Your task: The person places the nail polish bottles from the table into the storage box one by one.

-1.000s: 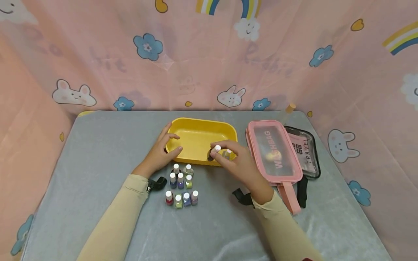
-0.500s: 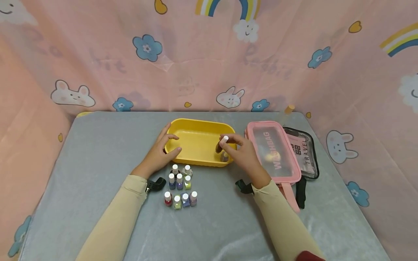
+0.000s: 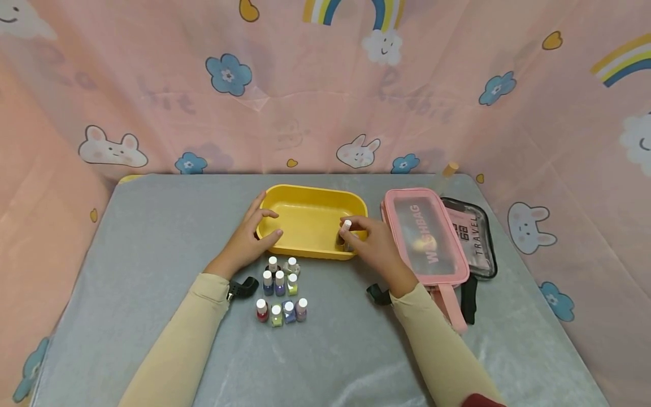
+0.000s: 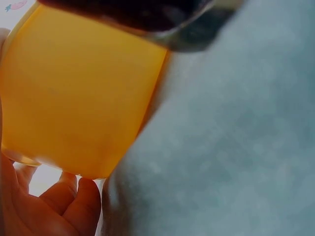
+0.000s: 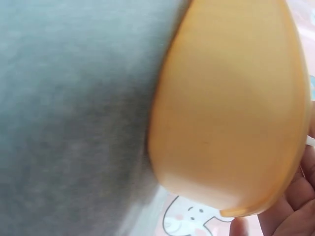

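In the head view, my right hand (image 3: 380, 249) pinches a small nail polish bottle (image 3: 346, 225) by its white cap, low inside the right end of a yellow tray (image 3: 300, 247). The held bottle's lower part looks dark and is partly hidden by the fingers. My left hand (image 3: 244, 240) grips the tray's left end, thumb and index finger over the rim. In the left wrist view, fingers (image 4: 81, 206) touch the tray's end. In front of the tray stand several nail polish bottles with white caps, among them a red bottle (image 3: 261, 311) and a purple bottle (image 3: 280, 284).
Right of the tray lies a pink wash bag (image 3: 427, 237) with a clear window, overlapping a black-edged clear travel pouch (image 3: 478, 240). A bottle with an orange-tan cap (image 3: 450, 168) stands behind them. Grey cloth (image 3: 168, 226) covers the table, and a printed pink curtain (image 3: 300, 113) hangs behind.
My right hand has carried the nail polish bottle rightward inside the tray and then lowered it at the right end. The left hand keeps its place on the tray.
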`<state>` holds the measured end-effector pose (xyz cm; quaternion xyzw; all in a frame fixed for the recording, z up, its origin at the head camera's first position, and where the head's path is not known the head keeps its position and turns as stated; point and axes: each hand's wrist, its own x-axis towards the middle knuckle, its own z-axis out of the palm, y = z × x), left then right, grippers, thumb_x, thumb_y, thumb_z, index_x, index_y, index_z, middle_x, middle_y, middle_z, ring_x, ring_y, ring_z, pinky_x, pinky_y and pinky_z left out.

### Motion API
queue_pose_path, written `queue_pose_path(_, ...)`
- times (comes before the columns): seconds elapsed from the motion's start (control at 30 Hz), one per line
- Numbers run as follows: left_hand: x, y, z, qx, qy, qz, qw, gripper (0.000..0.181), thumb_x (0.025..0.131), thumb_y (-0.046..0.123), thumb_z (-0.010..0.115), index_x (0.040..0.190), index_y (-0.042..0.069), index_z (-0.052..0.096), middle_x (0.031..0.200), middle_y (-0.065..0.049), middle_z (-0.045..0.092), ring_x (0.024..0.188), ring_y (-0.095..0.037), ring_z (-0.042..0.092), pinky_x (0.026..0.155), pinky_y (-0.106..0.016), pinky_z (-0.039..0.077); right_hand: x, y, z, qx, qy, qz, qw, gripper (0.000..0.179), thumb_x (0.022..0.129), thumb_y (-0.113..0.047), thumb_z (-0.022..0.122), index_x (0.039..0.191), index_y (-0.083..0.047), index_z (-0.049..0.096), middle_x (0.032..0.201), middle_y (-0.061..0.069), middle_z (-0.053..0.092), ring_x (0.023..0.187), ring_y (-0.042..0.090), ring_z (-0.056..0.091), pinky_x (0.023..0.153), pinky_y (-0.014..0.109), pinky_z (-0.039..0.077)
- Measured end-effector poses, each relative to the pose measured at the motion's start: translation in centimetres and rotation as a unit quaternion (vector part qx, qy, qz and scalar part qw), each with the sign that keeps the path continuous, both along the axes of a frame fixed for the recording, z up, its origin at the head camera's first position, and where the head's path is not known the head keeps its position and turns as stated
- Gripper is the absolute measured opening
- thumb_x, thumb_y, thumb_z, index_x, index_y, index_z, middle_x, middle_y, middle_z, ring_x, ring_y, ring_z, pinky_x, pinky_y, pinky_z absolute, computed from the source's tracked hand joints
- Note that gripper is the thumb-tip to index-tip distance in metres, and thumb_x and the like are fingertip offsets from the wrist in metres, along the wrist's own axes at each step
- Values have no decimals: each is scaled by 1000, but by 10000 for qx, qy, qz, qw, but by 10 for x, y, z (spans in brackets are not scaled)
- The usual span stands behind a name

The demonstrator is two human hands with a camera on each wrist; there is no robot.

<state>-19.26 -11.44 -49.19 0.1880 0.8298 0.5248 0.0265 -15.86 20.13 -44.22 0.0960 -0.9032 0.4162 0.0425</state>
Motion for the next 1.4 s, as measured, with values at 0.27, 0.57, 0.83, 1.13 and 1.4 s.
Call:
queue_pose_path(0.27,-1,0,-2,-5,31,17,10000,41,99,34,71,131,10,61,178,4,7,161,-30,12,124,-64,19,6,2,-8,588,383,55,9975,26,96,-24,81,118,-10,80,101,2,73,96,25,60,88,42,53)
queue_pose_path(0.57,0,0,-3,2,56,2,10000,41,99,33,71,131,10,60,178,4,7,161,-30,12,124,-64,19,8,2,-9,752,48,-20,9972,26,97,-27,80,119,-13,78,104,1,72,101,27,60,93,43,54)
queue_pose_path(0.83,0,-1,-3,-2,55,-2,10000,41,99,33,70,132,10,60,178,3,6,161,-30,12,124,-64,19,9,2,-7,182,-432,78,9989,35,97,-24,80,129,-11,73,125,5,72,115,28,62,107,48,51)
queue_pose_path(1.13,-2,1,-4,-37,90,-18,10000,43,99,36,70,132,10,60,178,1,7,161,-31,12,124,-65,19,16,-2,3,147,65,-199,9997,41,98,-26,79,134,-9,70,134,8,71,133,32,57,124,55,27)
queue_pose_path(1.4,-1,0,-4,-37,35,5,10000,43,99,36,70,133,11,60,177,9,5,161,-31,11,123,-67,19,37,-35,18,-840,946,895,9879,36,94,-8,80,129,-3,72,127,10,73,109,38,67,93,59,55)
